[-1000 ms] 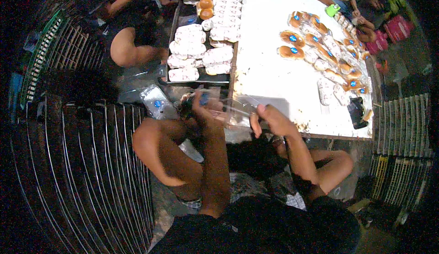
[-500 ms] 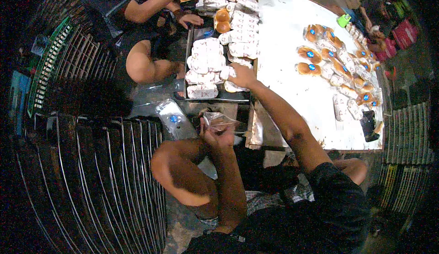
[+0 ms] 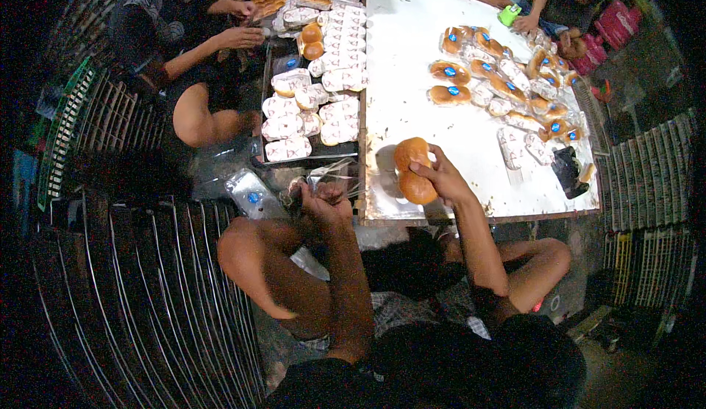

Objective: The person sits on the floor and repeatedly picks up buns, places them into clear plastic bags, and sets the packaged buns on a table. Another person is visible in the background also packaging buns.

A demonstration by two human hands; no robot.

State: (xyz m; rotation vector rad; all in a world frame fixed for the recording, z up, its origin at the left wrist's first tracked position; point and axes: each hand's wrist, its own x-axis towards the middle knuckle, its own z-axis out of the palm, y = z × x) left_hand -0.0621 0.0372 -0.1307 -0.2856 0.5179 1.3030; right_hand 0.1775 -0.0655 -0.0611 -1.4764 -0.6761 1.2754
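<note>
My right hand (image 3: 446,179) grips a golden-brown bread roll (image 3: 415,160) with two rounded lobes, raised above the near left corner of the white table (image 3: 412,63). Lower and to the left, the fingers of my left hand (image 3: 328,207) are closed on a clear plastic bag (image 3: 340,176), over my lap. Beyond that hand lies a dark tray (image 3: 257,140) of rolls in white printed paper (image 3: 287,148), with an uncovered roll (image 3: 312,42) among them. By my left knee rests a clear plastic packet (image 3: 254,192) with a blue label.
Bagged rolls (image 3: 449,95) with blue labels spread over the table's right half, near a black object (image 3: 568,172) and a green object (image 3: 509,15). One person (image 3: 243,38) sits beyond the tray; another (image 3: 548,19) is at the far right. Metal racks (image 3: 147,284) stand at left.
My right hand has come back from the tray, now with the roll in it, to over the table's near corner. The co-worker's arms have drawn back from the tray. The whole view has shifted.
</note>
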